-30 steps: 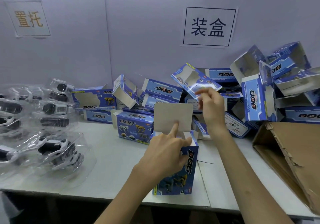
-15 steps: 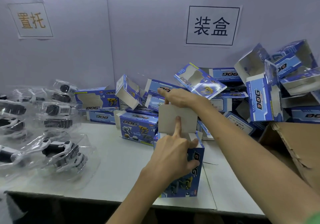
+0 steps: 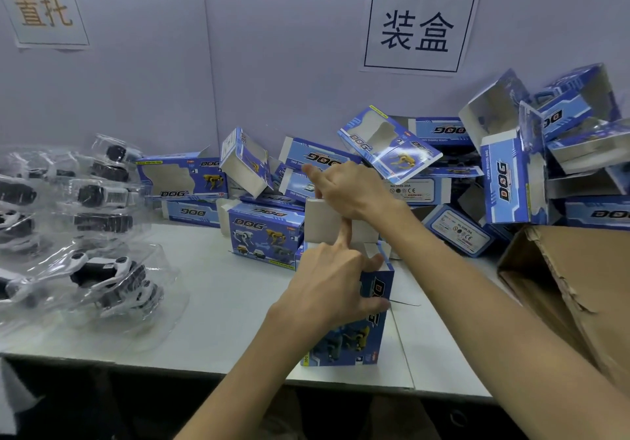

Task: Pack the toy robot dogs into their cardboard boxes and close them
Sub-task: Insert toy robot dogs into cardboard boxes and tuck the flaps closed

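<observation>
Centrally, grips one upright glossy blue cardboard box [image 3: 361, 334] with left hand [image 3: 327, 289], index finger straight against its plain white flap [image 3: 320, 225]. Pinches that flap's top edge with right hand [image 3: 351, 191], fingers curled. Nine o'clock: toy dogs [image 3: 102, 272] in crinkly clear plastic, uncountable. Twelve to three: jumbled matching boxes [image 3: 511, 180]. Four: one torn brown carton [image 3: 579, 286].

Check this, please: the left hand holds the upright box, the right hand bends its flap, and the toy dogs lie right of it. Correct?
No. The head view shows the toy dogs left of the box; the left hand holds it and the right hand bends its flap.
</observation>
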A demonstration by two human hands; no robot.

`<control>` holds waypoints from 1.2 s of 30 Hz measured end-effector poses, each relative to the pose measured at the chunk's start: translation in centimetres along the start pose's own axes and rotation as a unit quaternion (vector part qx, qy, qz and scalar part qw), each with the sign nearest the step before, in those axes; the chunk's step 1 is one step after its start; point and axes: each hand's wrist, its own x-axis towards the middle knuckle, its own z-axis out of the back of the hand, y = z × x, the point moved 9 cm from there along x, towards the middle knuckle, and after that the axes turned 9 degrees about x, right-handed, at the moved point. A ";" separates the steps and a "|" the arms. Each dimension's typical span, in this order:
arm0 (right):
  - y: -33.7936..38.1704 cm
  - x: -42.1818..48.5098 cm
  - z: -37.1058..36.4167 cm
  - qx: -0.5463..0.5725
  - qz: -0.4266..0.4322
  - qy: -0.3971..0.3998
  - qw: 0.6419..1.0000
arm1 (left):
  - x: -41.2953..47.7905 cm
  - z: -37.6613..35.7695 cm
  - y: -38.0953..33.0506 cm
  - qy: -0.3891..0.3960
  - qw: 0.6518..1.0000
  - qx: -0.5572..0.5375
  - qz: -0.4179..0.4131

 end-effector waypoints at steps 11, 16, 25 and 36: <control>1.6 -0.7 0.4 -0.083 0.070 -0.099 0.989 | -0.1 0.1 0.0 -0.064 0.998 0.017 -0.012; 2.5 -1.4 0.7 -0.144 0.113 -0.154 0.971 | -0.3 0.6 -0.1 -0.090 0.996 -0.008 -0.017; 2.9 -1.8 0.8 -0.117 0.144 -0.155 0.970 | -0.4 0.8 0.0 -0.109 0.994 -0.002 -0.013; 3.7 -0.2 0.8 -0.152 0.177 0.006 0.972 | -0.7 0.9 0.0 -0.122 0.992 -0.003 -0.013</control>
